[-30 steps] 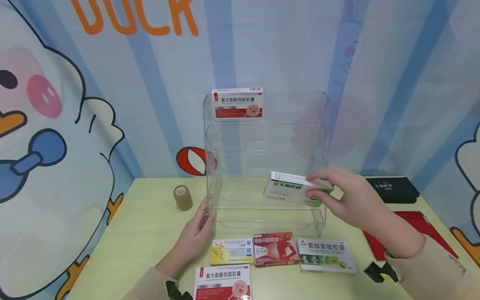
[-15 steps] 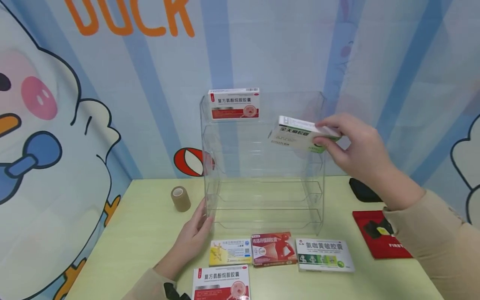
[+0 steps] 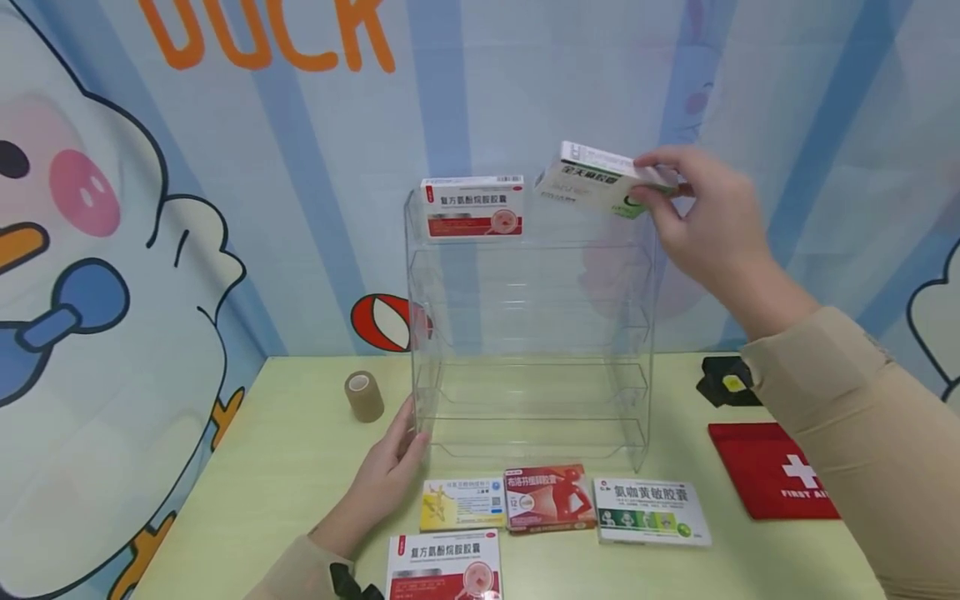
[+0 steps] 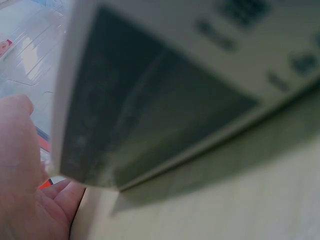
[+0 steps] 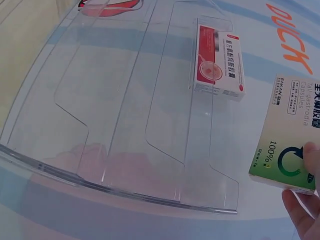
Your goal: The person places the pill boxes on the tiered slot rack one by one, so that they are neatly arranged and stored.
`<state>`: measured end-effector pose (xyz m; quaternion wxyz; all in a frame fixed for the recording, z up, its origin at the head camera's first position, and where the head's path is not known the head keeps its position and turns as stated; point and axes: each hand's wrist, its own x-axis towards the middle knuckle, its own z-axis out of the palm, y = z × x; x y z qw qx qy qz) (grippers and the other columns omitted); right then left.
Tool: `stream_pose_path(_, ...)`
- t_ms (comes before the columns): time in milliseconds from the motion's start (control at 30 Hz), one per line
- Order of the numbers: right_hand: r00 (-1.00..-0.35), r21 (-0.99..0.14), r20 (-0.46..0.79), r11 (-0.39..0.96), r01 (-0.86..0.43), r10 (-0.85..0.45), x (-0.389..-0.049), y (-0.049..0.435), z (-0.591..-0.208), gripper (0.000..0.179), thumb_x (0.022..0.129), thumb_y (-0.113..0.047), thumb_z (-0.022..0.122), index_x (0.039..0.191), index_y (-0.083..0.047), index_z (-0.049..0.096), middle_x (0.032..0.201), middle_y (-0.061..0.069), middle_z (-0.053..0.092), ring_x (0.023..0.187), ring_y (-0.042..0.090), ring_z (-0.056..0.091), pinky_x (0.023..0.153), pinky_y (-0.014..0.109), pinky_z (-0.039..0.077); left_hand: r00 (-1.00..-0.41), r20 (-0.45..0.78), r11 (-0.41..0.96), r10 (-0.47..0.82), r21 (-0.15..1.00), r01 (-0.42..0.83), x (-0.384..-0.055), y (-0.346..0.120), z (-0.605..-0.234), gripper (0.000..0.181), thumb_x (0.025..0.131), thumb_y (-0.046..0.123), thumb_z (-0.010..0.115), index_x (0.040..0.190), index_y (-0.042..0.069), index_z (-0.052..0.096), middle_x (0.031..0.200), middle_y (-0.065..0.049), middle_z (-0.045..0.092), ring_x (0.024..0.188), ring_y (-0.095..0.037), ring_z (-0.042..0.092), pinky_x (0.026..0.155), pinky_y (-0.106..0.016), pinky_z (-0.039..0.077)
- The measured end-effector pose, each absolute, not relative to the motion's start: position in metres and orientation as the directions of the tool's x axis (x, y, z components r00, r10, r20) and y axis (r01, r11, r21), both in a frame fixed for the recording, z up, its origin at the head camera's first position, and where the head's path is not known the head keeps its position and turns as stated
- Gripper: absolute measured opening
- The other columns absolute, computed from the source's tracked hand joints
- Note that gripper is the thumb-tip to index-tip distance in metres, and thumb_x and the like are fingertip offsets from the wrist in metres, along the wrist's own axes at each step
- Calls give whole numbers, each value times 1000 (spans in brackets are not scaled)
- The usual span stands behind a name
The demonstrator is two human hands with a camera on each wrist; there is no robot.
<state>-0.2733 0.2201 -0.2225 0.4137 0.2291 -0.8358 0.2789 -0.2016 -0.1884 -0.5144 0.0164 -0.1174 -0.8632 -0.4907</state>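
My right hand pinches a white and green capsule box by its right end. The box is tilted and held up at the height of the top tier of the clear acrylic display rack. The right wrist view shows the thumb over the box's green corner. My left hand holds the rack's lower left side, thumb at the front edge; its far fingers are partly hidden. On the rack's top tier, at the left, stands a red and white capsule box.
Before the rack lie a yellow and white box, a red box and a white and green box. Nearer is another red and white box. A brown tape roll stands left; a red first aid pouch lies right.
My right hand has lifted the white and green capsule box from the rack's lower part up to its top tier. The left hand stays at the rack's side.
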Motion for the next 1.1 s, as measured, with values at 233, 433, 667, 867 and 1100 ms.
stream_pose_path(233,-584,-301,803,761,-575,-123,-291,213,-214,26,108,-12,71,132,-5,75,133,13,78,130,32,73,105,54,66,-973,142,485,184,847,216,-202,-187,-516,72,117,36,55,178,39,16,177,-9,43,155,-39,55,130,-58,44)
stream_pose_path(433,-603,-313,789,768,-559,-117,-303,212,-211,24,109,-12,70,131,-6,76,134,14,78,130,34,74,106,54,65,-974,135,481,183,851,208,-202,-187,-516,71,117,42,54,176,44,15,178,-7,42,156,-38,54,130,-59,44)
stream_pose_path(667,-684,-370,722,777,-509,-104,-310,216,-211,24,110,-11,68,132,-9,77,139,13,77,125,37,75,101,58,65,-975,129,489,182,848,203,-202,-188,-514,71,117,42,53,177,42,15,178,-7,40,157,-37,53,131,-58,43)
stream_pose_path(867,-767,-437,636,781,-446,-82,-313,220,-219,27,109,-11,68,135,-11,77,145,11,74,126,38,74,100,57,65,-974,132,487,186,848,208,-201,-189,-514,71,117,41,53,177,41,16,179,-6,39,156,-36,53,132,-57,42)
stream_pose_path(1100,-778,-431,623,791,-435,-89,-317,222,-229,27,109,-12,69,134,-8,77,145,13,74,129,38,72,105,57,64,-973,135,490,188,846,212,-202,-188,-514,71,117,41,53,178,39,16,179,-6,38,157,-37,52,132,-57,42)
